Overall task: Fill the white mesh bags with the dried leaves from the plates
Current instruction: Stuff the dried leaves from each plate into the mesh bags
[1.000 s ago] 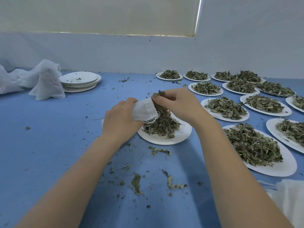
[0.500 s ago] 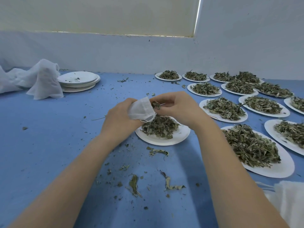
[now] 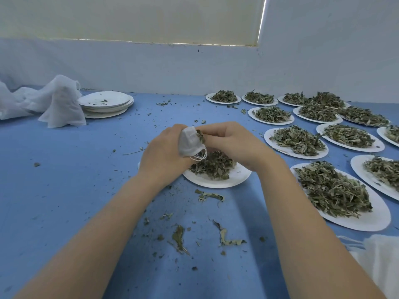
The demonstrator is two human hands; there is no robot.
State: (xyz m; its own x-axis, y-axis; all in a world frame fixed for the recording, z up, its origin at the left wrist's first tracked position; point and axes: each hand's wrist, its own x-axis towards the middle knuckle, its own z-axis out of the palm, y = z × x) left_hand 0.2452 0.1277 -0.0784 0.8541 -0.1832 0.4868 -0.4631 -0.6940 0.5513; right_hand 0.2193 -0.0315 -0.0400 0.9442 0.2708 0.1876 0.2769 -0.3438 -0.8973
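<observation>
Keep left hand [image 3: 164, 156] gripping white mesh bag [image 3: 190, 143] above plate [image 3: 218, 180], mouth toward right hand [image 3: 231, 143]. Push pinched dried leaves [image 3: 200, 134] deep, apparently at the opening, so spills land on plate.

Soft, even daylight fills your view, cool and slightly bluish, with no harsh highlights. A thin bright strip of light [image 3: 261, 20] leaks along the edge of the drawn blind [image 3: 129, 18] at upper right, the one spot near overexposure. Your forearms throw only faint, diffuse shadows on the blue tabletop [image 3: 64, 169]. The white plates [image 3: 364, 221] at right stay bright without glare. The wide lens bends the scene: the wall line curves and the nearest plates stretch toward the right edge. Detail is fairly sharp at centre, softer and smeared at the corners, with the pale cloth [image 3: 380, 262] at lower right blurred.
</observation>
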